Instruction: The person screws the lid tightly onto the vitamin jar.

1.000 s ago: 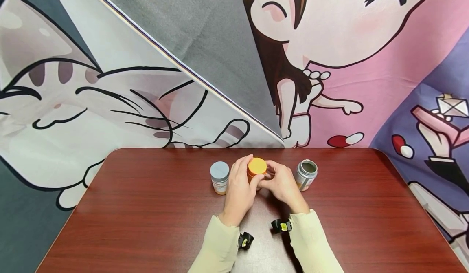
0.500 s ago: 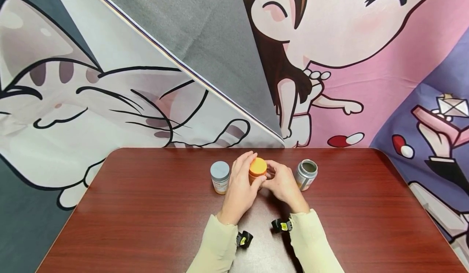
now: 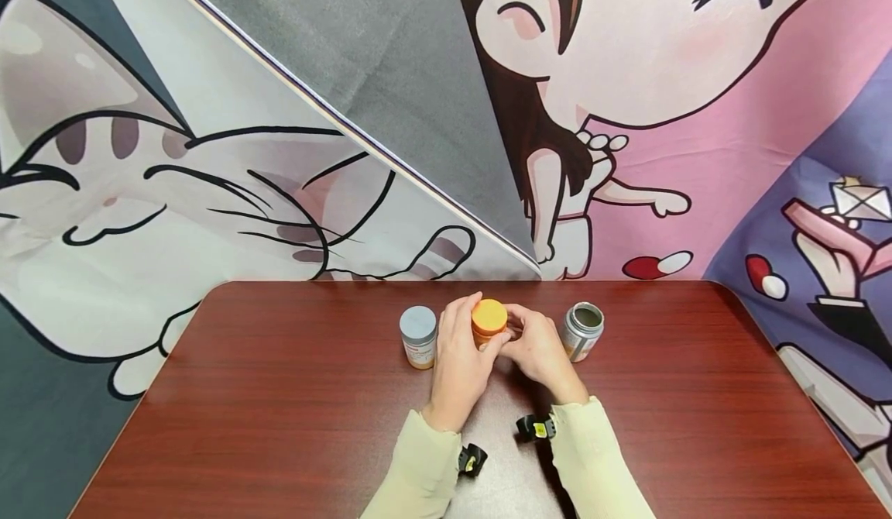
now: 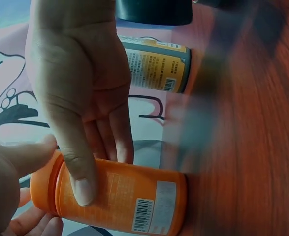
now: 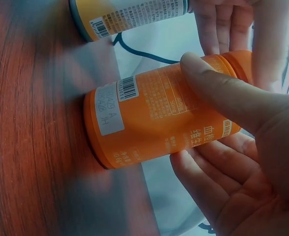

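Orange bottle, barcode only in wrist views

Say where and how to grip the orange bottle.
Grip the orange bottle round its cylindrical body below the cap, probably best from the right, as the right hand does: it is roughly upright, and the left hand is at the cap.

- Blue-grey-lidded bottle, upright, just left of the left hand's fingers
- Lidless grey bottle, upright, to the right of the right hand's fingers
- Reddish-brown wood-grain table, below the fingers
- Printed backdrop, beyond the fingers: cartoon cat to their left, brown-haired cartoon figure and red-and-white capsules to their right
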A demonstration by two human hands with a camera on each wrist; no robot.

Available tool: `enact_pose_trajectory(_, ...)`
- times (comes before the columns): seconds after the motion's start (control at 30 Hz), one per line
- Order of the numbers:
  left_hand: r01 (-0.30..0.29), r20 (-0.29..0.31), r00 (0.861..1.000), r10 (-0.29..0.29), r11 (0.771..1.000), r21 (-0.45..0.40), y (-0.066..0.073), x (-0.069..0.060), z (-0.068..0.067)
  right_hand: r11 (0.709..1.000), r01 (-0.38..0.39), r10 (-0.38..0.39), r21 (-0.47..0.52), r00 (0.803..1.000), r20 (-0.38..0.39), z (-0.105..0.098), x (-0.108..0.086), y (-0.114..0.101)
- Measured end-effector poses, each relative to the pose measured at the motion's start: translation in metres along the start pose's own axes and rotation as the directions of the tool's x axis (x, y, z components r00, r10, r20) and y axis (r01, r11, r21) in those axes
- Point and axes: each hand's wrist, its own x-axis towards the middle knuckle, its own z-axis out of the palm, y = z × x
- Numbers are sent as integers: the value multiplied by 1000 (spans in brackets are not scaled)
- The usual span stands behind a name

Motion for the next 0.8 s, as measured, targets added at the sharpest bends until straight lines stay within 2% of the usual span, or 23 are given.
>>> enact_pose_trajectory(0.17,-12,2,1000,12,1000,8,-2,1,-1,1000,-14,14,21,1000,9,0,0,-1)
enact_pose_trajectory(0.57,-30,139,990,33,999,-26,-6,6,-10,997,-11,10,71,1000,13,0,1,-1)
enact_pose_trajectory(0.8,9,191,982,5,997,-72,-8,7,-15,998,-18,17,61,1000,16,0,0,-1)
